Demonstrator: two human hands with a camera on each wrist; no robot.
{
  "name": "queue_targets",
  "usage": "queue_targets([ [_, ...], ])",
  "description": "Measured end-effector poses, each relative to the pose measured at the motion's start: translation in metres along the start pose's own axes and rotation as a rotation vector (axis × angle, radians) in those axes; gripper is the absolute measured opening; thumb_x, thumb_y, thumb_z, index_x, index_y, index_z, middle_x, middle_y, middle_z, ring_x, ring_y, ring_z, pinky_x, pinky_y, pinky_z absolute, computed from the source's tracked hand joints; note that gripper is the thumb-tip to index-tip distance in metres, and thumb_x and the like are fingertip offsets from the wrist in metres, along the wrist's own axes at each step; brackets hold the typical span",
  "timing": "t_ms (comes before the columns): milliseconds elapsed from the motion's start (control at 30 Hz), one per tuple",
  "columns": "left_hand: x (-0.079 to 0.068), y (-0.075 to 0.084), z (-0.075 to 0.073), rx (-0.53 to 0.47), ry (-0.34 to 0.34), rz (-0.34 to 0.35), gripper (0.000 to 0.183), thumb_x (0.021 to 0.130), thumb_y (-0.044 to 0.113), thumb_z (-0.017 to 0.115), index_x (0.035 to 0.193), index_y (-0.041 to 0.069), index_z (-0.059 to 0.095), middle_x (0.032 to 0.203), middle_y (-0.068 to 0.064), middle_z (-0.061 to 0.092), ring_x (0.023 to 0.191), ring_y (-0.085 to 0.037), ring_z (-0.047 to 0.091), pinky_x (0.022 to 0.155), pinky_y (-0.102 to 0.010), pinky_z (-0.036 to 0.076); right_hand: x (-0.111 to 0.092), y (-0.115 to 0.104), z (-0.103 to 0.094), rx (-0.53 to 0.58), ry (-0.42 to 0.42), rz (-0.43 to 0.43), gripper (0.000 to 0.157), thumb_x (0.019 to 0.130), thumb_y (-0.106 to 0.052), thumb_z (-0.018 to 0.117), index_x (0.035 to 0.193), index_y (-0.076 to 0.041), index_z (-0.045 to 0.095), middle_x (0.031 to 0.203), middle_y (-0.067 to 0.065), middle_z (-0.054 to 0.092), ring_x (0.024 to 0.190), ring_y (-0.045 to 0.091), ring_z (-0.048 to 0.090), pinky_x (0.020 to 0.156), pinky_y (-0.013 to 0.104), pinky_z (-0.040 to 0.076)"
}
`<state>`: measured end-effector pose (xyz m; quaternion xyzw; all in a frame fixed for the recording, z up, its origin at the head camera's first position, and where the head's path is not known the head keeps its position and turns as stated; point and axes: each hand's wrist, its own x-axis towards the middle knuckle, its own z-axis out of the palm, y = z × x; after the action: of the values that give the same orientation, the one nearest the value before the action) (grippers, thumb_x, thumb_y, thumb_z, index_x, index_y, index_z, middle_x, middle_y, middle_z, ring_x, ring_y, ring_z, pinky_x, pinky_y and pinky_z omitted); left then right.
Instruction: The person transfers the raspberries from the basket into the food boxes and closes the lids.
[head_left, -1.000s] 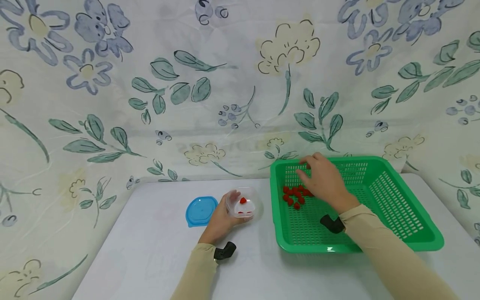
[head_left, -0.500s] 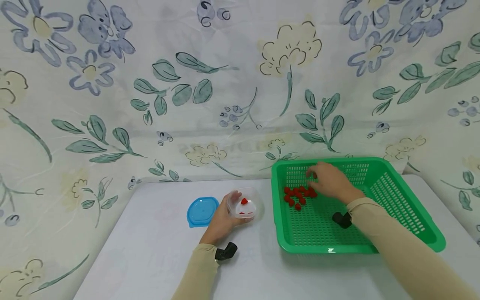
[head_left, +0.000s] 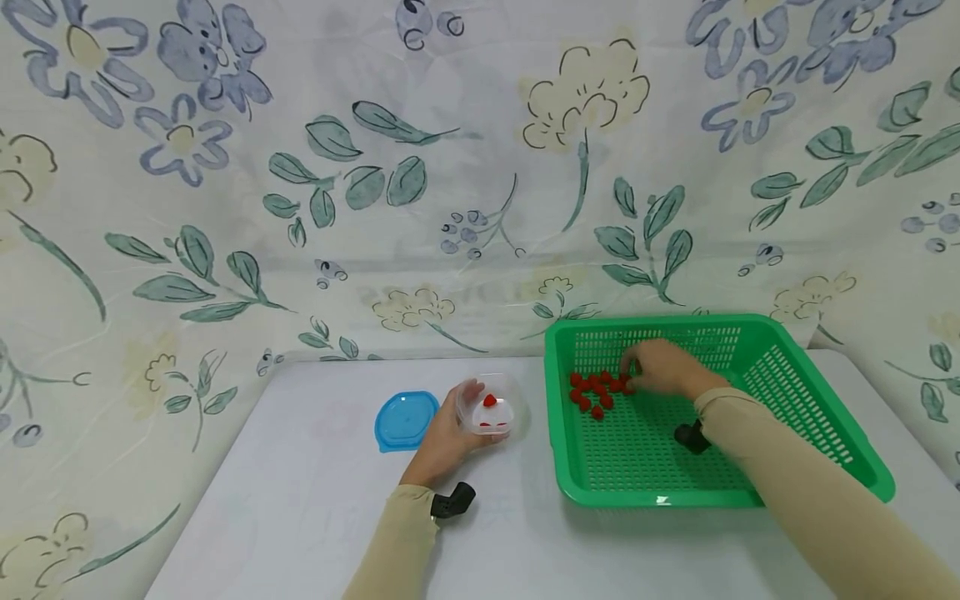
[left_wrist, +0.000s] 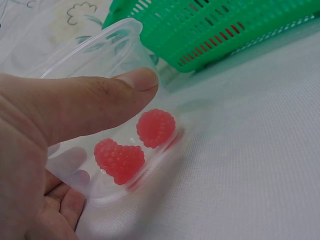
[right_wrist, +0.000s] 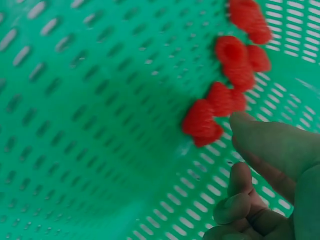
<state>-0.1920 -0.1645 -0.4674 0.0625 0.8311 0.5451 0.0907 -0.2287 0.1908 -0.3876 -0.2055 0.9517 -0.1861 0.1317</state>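
My left hand (head_left: 438,442) grips a clear plastic tub (head_left: 501,414) tilted on the white table, its thumb along the near wall in the left wrist view. Inside the tub lie a few red raspberries (left_wrist: 156,128). Over at the green basket (head_left: 558,450), my right hand (head_left: 660,367) reaches down inside, at the right end of a cluster of raspberries (head_left: 597,412). In the right wrist view its thumb and index finger point at the nearest raspberry (right_wrist: 197,117), fingertips close beside the cluster and nothing between them. The other fingers are loosely bent.
A blue lid (head_left: 407,421) lies flat on the table (head_left: 315,500), just left of the tub. The basket's tall slotted walls surround my right hand. Behind the table hangs a floral cloth (head_left: 480,167).
My right hand has moved down and to the right, from above the raspberries to the right end of the cluster. My left hand and the tub stay in place.
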Motion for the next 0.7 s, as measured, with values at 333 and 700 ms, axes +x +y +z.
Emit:
queue_targets([
  [333,-0.002,0.001,0.0,-0.021,-0.002,-0.002,0.099,0.072,0.032,0.093,0.152,0.016,0.037,0.153,0.001,0.046,0.144,-0.025,0.038,0.114,-0.051,0.036,0.004,0.004,0.009,-0.083,-0.054,0.039,0.023,0.089,-0.01,0.075,0.109,0.0,0.07,0.094,0.009,0.067,0.082,0.023,0.062,0.072,0.041,0.055],
  [700,-0.005,0.0,0.002,-0.021,0.0,0.006,0.099,0.072,0.032,0.092,0.152,0.016,0.036,0.153,0.001,0.046,0.144,-0.026,0.037,0.114,-0.052,0.036,0.002,0.003,0.015,-0.135,-0.073,0.058,0.026,0.087,-0.01,0.077,0.109,0.001,0.07,0.103,0.013,0.07,0.091,0.03,0.066,0.078,0.043,0.057],
])
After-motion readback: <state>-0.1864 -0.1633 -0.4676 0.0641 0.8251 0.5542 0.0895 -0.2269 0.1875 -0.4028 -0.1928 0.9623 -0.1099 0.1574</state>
